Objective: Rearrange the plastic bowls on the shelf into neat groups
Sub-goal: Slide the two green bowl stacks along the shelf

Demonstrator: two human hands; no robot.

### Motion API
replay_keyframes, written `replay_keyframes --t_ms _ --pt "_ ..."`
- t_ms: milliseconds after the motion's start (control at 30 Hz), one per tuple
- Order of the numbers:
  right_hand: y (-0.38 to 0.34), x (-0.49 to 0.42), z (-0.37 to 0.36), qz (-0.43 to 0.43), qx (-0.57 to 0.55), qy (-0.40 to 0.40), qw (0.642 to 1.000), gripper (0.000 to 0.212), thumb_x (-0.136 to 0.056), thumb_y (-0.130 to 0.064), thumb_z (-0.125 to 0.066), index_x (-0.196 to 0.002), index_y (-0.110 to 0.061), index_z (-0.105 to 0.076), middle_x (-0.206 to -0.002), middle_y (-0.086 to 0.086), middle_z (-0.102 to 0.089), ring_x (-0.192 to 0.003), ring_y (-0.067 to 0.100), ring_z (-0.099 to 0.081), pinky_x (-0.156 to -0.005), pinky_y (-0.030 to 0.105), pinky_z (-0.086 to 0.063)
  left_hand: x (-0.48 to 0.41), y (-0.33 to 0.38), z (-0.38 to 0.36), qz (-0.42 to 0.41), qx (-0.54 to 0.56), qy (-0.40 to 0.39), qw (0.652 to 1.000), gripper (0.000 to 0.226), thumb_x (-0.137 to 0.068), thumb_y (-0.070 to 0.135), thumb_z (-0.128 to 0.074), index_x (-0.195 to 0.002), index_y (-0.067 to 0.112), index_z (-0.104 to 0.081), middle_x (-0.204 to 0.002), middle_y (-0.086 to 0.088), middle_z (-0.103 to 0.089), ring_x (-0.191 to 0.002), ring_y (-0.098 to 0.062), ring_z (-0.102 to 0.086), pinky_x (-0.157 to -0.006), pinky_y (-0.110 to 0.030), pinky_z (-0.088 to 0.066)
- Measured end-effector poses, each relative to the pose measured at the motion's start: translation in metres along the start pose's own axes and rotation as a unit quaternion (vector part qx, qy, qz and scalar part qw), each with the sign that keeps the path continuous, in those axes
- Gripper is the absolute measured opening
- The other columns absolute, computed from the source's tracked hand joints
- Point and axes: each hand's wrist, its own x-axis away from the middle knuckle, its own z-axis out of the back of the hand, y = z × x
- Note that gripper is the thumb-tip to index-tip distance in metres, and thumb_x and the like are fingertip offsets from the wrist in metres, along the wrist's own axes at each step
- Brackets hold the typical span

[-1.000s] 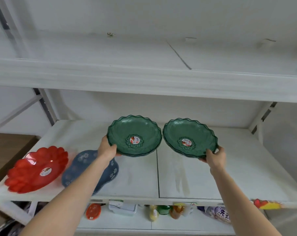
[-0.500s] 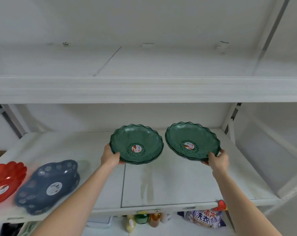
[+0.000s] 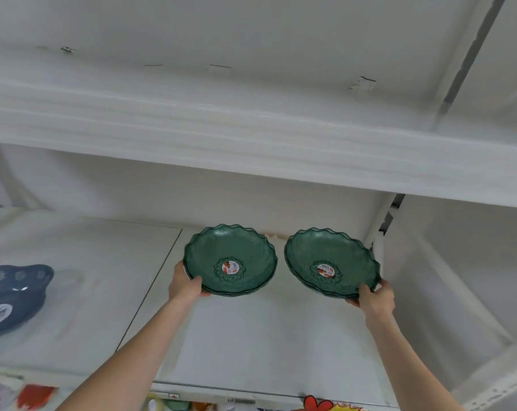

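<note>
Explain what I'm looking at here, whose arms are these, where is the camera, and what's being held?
No machine here: these are a person's bare arms, filmed by a wide-angle camera worn on the head, looking forward and down at a white shelf. The left hand grips a small stack of green scalloped plastic bowls by the rim; the right hand grips a matching green stack. Both stacks are tilted toward the camera, near the shelf's right end. A blue flower-patterned plastic bowl sits at far left.

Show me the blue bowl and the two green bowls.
blue bowl point(image 3: 12, 298): head view, its inner wall.
left green bowl point(image 3: 233, 253): head view, inside surface.
right green bowl point(image 3: 334, 253): head view, inside surface.
</note>
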Motion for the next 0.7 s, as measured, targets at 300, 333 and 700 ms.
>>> replay_keyframes --t_ms 300,333,700 --pt "0.069 -0.066 -0.029 -0.015 -0.026 -0.025 0.999 0.051 -0.088 -0.002 -0.052 -0.137 -0.009 -0.037 -0.126 0.023 -0.053 -0.058 0.033 -0.069 -0.045 0.028 -0.056 -0.04 -0.038 -0.049 -0.008 0.018 0.029 0.999 0.063 -0.091 0.002 -0.049 -0.146 0.022 -0.027 -0.138 -0.012 -0.05 -0.067 -0.03 -0.07 -0.078 -0.039 -0.057" --pt "0.076 -0.07 -0.033 -0.02 -0.029 -0.029 0.999 0.051 -0.089 -0.004 -0.053 -0.137 -0.011 -0.037 -0.124 0.021 -0.054 -0.053 0.03 -0.069 -0.047 0.028 -0.056 -0.043 -0.043 -0.053 -0.005 0.027 0.029 0.999 0.063 -0.09 0.0 -0.049 -0.146 0.021 -0.027 -0.139 -0.013 -0.05 -0.07 -0.032 -0.07 -0.08 -0.041 -0.057" --pt "0.096 -0.083 -0.052 -0.015 -0.05 -0.052 0.997 0.053 -0.09 -0.006 -0.054 -0.139 -0.013 -0.034 -0.132 0.019 -0.051 -0.069 0.029 -0.067 -0.056 0.03 -0.058 -0.062 -0.056 -0.075 -0.012 0.1 0.005 0.995 0.057 -0.089 -0.008 -0.05 -0.14 0.015 -0.037 -0.137 -0.014 -0.049 -0.09 -0.037 -0.063 -0.075 -0.04 -0.055"
